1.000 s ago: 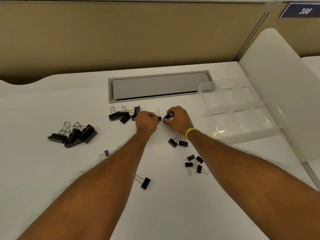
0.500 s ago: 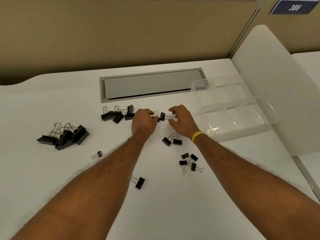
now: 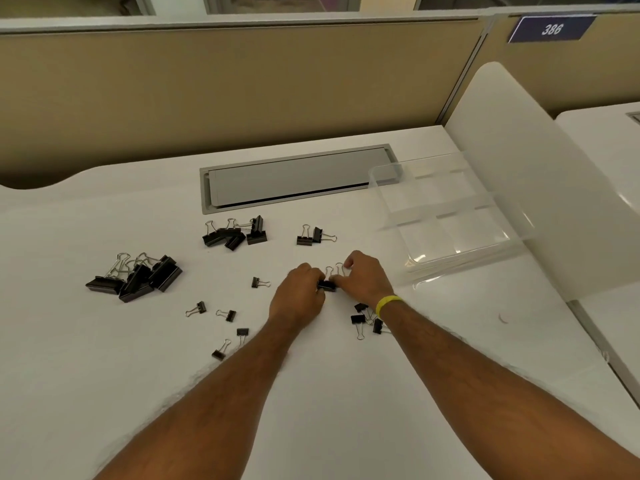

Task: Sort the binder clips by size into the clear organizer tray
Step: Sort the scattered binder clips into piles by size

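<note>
White laminate desk (image 3: 346, 393) in a cubicle walled by a tan fabric partition (image 3: 242, 91), with a sign (image 3: 552, 29) reading 386 at 1 o'clock. At centre, the left hand (image 3: 299, 296) and right hand (image 3: 360, 278), fingers curled, pinch two clips (image 3: 327, 285), black bodies with wire loops. The clear plastic tray (image 3: 381, 202) sits at 2 o'clock, beside a grey hatch (image 3: 294, 178). Large clips (image 3: 138, 277) heap at 9 o'clock, a medium heap (image 3: 235, 233) at 11, and small clips (image 3: 227, 315) scatter at 8. The hands have drawn nearer than half a second ago, leaving a pair (image 3: 313, 235) at 12 o'clock.
</note>
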`<state>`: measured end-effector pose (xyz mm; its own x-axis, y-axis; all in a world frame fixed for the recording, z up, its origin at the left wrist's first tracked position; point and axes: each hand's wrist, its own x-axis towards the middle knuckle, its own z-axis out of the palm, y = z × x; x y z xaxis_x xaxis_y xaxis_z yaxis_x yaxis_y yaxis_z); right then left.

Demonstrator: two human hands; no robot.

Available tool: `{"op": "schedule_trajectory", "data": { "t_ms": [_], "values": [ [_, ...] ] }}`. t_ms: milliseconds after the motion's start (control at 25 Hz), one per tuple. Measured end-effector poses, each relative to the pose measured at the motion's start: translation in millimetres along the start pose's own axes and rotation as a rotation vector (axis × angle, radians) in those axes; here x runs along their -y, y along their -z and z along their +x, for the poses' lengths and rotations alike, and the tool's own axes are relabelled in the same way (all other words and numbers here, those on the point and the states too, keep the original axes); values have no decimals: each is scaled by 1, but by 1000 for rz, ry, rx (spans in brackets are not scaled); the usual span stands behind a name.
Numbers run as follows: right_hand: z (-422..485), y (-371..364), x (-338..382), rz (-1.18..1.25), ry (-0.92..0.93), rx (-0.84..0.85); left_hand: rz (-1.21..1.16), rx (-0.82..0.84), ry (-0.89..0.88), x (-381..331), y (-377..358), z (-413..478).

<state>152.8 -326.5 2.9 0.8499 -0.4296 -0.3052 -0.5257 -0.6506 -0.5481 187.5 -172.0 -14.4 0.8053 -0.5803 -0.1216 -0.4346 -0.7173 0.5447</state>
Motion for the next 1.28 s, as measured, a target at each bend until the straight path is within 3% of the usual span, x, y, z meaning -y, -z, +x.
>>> {"op": "schedule_trajectory", "data": {
  "t_ms": [480, 880, 1280],
  "values": [
    [12, -13, 0, 136, 56, -46, 87, 75, 106, -7, 5, 13],
    [33, -21, 15, 444, 20, -171, 53, -48, 97, 6, 35, 51],
    [34, -19, 9, 378, 121, -206, 109, -111, 28, 17, 35, 50]
  ]
}}
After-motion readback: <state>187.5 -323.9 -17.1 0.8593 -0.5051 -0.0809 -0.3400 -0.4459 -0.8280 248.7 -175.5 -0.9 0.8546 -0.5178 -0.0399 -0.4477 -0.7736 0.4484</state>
